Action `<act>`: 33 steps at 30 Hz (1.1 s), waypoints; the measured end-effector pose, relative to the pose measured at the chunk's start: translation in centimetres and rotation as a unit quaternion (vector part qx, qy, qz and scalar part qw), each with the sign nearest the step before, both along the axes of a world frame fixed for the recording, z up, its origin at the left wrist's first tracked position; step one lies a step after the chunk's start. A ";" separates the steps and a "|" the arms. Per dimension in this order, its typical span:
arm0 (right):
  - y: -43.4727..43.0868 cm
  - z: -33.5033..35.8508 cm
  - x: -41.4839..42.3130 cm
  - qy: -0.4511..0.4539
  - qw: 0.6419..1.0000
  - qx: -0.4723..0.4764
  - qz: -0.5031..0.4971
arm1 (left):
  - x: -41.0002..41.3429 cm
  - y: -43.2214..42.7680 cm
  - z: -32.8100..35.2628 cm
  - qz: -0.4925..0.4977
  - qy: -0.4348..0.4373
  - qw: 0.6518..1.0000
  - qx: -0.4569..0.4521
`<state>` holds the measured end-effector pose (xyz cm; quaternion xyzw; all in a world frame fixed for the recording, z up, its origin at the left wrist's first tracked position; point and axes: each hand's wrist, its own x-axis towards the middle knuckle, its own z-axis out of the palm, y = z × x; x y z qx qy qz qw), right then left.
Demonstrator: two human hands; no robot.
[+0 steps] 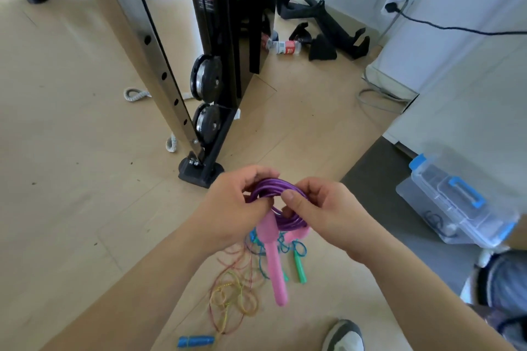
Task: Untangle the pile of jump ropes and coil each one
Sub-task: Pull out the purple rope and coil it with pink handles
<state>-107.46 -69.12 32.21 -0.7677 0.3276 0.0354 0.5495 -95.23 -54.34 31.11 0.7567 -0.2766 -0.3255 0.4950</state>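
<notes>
Purple glossy jump-rope coil (281,202) sits pinched between my left hand (233,208) and right hand (325,214); its pink plastic handle (275,262) hangs toward six o'clock, above tangled thin ropes (236,293) on the floor.

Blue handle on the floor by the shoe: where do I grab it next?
Probably the middle of the blue handle, from above, pinching across its narrow width: it lies flat on the floor, long axis running left to right.
</notes>
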 end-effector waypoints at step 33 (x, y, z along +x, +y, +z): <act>-26.0 67.3 3.6 0.076 0.986 -0.090 0.122 | 4.7 -25.4 64.1 -0.062 -0.374 0.925 0.012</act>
